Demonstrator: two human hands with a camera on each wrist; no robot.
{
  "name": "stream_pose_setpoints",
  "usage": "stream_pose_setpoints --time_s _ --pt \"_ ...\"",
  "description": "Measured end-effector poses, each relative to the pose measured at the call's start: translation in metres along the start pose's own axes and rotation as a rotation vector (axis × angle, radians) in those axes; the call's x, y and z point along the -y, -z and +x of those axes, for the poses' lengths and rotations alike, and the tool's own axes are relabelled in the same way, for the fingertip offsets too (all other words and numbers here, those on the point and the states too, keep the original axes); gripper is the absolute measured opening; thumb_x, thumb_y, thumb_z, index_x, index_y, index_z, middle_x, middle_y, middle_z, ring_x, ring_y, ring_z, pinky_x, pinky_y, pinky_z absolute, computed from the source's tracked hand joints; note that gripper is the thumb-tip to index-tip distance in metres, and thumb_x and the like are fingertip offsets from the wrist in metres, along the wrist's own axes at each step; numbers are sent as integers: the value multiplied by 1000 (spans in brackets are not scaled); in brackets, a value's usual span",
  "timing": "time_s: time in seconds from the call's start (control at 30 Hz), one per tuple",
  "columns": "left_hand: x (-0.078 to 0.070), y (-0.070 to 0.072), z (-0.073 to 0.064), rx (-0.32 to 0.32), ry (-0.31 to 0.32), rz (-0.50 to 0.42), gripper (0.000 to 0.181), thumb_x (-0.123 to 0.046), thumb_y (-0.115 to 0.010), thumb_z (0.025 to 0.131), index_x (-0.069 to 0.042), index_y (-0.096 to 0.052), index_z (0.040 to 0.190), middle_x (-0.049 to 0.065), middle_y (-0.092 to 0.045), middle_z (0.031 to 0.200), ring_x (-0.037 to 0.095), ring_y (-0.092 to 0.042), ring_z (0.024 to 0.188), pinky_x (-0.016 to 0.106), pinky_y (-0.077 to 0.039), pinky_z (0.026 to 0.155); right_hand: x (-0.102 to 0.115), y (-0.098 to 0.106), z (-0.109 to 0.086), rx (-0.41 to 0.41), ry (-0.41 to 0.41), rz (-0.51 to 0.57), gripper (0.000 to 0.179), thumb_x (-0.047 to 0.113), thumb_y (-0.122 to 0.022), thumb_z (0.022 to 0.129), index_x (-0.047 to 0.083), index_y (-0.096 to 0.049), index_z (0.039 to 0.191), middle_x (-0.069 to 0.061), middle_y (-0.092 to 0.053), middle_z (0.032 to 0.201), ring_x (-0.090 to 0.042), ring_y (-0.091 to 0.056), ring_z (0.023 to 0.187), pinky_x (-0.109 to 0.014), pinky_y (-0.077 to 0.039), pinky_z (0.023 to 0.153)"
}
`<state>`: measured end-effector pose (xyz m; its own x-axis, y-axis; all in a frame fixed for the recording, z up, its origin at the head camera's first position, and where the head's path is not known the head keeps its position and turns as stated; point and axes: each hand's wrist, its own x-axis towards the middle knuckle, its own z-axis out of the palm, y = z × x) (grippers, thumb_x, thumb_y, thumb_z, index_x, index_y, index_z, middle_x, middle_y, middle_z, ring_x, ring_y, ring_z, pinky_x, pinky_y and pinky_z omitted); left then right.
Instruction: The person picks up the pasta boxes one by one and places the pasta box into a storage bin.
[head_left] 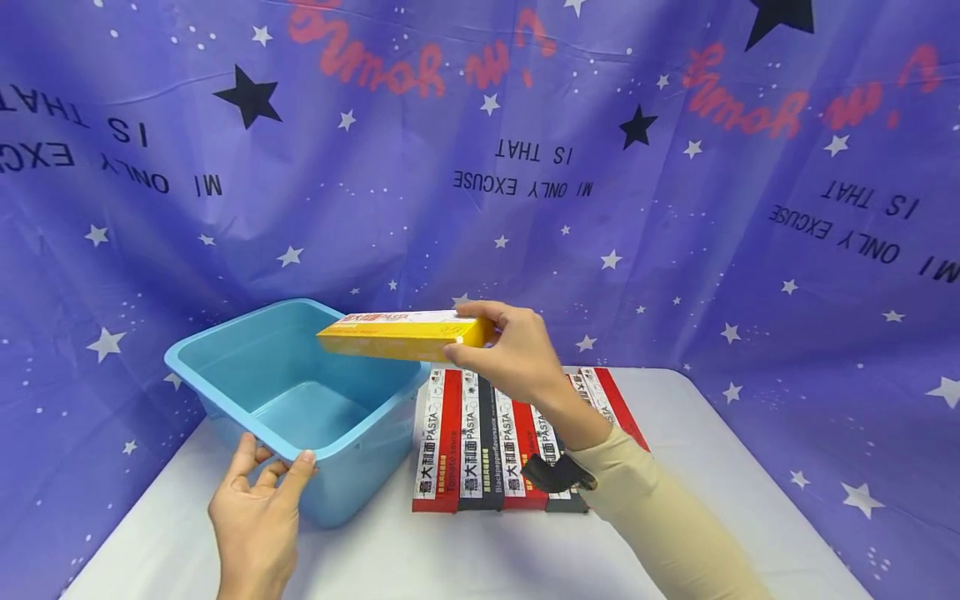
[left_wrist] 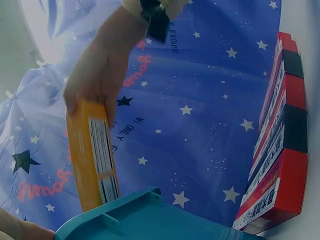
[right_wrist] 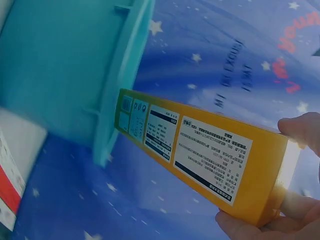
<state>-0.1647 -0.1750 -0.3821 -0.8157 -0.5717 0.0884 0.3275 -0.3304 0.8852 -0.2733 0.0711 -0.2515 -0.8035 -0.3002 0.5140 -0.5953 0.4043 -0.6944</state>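
A long yellow pasta box [head_left: 405, 336] with a white top face is gripped at its right end by my right hand [head_left: 517, 350]. The box hangs level over the right rim of a blue plastic basin [head_left: 360, 492]. In the right wrist view, printed white labels show on the yellow box [right_wrist: 200, 155]. My left hand [head_left: 258, 517] holds the basin's near rim, thumb and fingertips at the edge. Inside the basin, the visible floor is bare. Right of the basin lie several red and black pasta boxes [head_left: 480, 450] side by side, partly hidden by my right forearm.
A white-covered table [head_left: 360, 567] carries the basin and the boxes. Behind it hangs a purple-blue curtain [head_left: 420, 233] with stars and lettering. A black band [head_left: 555, 475] sits at my right wrist.
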Motion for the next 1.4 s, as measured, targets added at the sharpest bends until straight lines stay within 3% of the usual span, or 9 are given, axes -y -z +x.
stream_pose_setpoints --time_s 0.37,0.73,0.87,1.0,1.13,1.27,1.4 --pt "1 2 2 4 -8 -14 95 11 -68 86 -8 -8 156 7 -33 117 12 -56 90 21 -58 79 -16 -82 31 123 -41 -91 50 31 -83 75 8 -70 117 4 -66 87 -13 -61 72 -25 -56 54" --pt "2 5 -1 -42 13 53 92 7 -70 86 -7 -13 156 8 -38 122 13 -59 100 21 -57 82 -28 -150 32 240 -45 -235 48 32 -83 76 5 -69 114 6 -63 84 -7 -57 69 -14 -53 56" --pt "1 2 1 -28 0 63 93 7 -70 85 -7 -11 156 8 -38 121 12 -60 99 21 -57 81 -27 -157 39 262 -30 -353 48 34 -83 76 6 -69 112 5 -65 86 -5 -56 71 -13 -49 58" --pt "1 0 0 -28 2 65 91 8 -69 86 -6 -11 156 9 -38 120 11 -60 97 22 -57 81 -25 -160 44 269 -30 -495 33 27 -83 73 9 -72 99 5 -65 82 -7 -54 70 -18 -48 58" --pt "1 0 -2 -25 -7 47 91 9 -68 86 -5 -11 156 10 -37 120 12 -60 97 22 -58 81 -22 -158 44 264 -15 -592 30 12 -76 75 10 -72 104 2 -68 95 -11 -60 84 -22 -55 72" --pt "2 1 -2 -5 -14 38 94 9 -68 86 -5 -8 156 10 -34 120 13 -59 97 23 -57 83 -25 -149 35 219 27 -541 38 3 -64 79 4 -68 116 -4 -67 112 -15 -61 104 -25 -53 91" --pt "2 2 0 -2 -13 41 95 10 -69 86 -7 -8 156 9 -34 120 12 -59 97 24 -58 83 -35 -133 20 165 92 -470 38 8 -61 84 2 -65 121 -8 -64 121 -21 -58 116 -30 -48 102"
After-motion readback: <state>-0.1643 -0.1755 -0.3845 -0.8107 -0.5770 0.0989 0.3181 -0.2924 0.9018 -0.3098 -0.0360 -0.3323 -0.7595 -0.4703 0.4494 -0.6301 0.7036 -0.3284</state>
